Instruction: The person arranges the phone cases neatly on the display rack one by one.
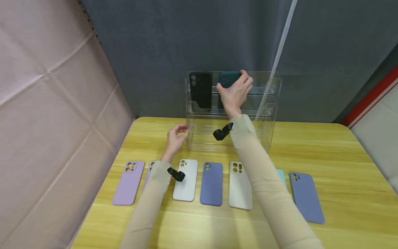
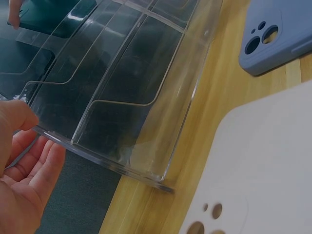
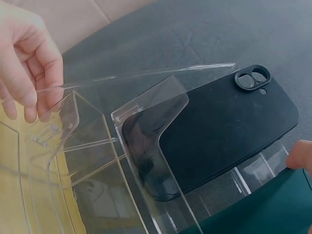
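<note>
A clear tiered display rack stands upright at the back of the table. My left hand holds the rack's left side edge; in the left wrist view the thumb and fingers lie on either side of that clear panel. Up at the top tier, my right hand grips a dark green phone case from above, thumb at one side and fingers at the other. Left of it in the same tier leans a black phone case, its camera cutout at the top. The lower part of the green case is partly hidden by my right hand.
Along the table front lie a lilac case, a white case, a blue-purple case, an off-white case and another blue-purple case. My sleeves partly cover a purple case and a light blue case. Behind hangs a grey curtain.
</note>
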